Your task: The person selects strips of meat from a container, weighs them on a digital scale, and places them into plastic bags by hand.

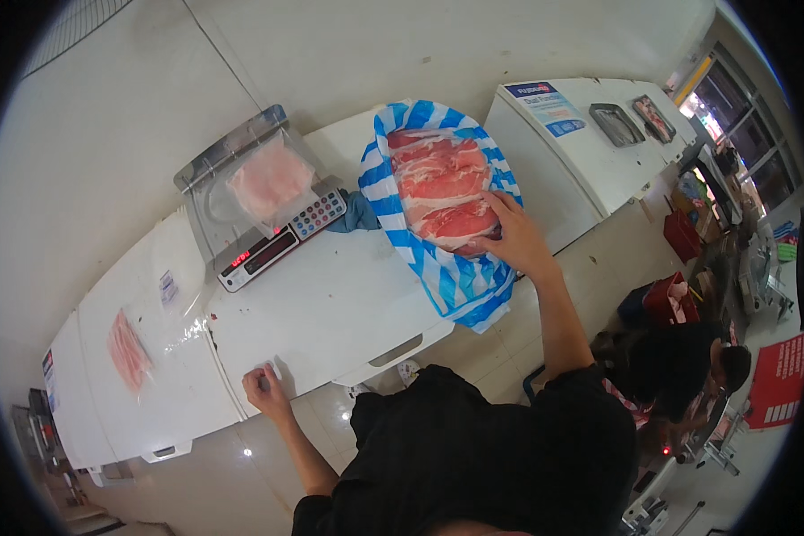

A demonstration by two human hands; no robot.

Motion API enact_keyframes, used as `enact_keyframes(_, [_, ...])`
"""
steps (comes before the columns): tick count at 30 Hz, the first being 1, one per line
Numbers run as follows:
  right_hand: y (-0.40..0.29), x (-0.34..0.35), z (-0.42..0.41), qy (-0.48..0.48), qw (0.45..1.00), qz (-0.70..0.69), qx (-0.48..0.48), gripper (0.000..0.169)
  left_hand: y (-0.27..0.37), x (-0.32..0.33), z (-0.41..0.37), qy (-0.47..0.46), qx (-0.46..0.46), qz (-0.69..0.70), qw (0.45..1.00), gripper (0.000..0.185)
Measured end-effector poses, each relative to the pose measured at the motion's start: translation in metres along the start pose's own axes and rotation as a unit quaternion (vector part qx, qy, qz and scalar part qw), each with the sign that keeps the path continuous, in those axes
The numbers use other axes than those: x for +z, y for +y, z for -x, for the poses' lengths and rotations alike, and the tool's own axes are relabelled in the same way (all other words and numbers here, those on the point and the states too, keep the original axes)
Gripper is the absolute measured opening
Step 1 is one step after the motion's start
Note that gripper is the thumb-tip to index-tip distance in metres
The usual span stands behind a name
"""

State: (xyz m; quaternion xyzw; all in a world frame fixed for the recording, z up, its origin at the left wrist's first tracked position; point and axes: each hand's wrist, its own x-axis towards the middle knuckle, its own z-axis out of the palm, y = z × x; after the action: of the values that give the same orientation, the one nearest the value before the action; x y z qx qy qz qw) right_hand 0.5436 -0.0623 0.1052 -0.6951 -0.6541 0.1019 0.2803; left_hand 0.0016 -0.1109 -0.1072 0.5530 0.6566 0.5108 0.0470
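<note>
Raw sliced meat (439,191) lies in a container lined with a blue-and-white striped plastic bag (465,288). My right hand (512,234) rests at the near right side of the meat, its fingers spread and touching the slices. My left hand (266,392) is at the near edge of the white chest freezer lid (335,315), fingers curled; whether it holds anything cannot be told. To the left of the bag, a digital scale (251,264) with a lit red display bears a clear plastic bag of pale pink meat (275,177) on its metal pan.
A flat pack of sliced meat (128,350) and clear plastic bags (191,295) lie on the left lids. A blue cloth (355,213) sits beside the scale. Metal trays (616,125) stand on the right freezer (596,161). Another person (670,365) is at the right.
</note>
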Motion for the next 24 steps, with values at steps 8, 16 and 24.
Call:
enact_keyframes(8, [0.005, -0.002, -0.012, -0.004, 0.999, 0.021, -0.038, 0.077, 0.002, 0.003, 0.003, 0.035, -0.037, -0.023, 0.998, 0.024])
enact_keyframes(16, [0.023, 0.009, -0.053, 0.077, 0.988, -0.135, -0.020, 0.085, 0.003, 0.006, 0.004, 0.040, -0.071, -0.019, 0.996, 0.023])
enact_keyframes(24, [0.010, 0.012, -0.075, 0.069, 0.996, -0.045, 0.023, 0.092, -0.017, 0.010, 0.008, 0.079, -0.059, -0.045, 0.994, 0.022])
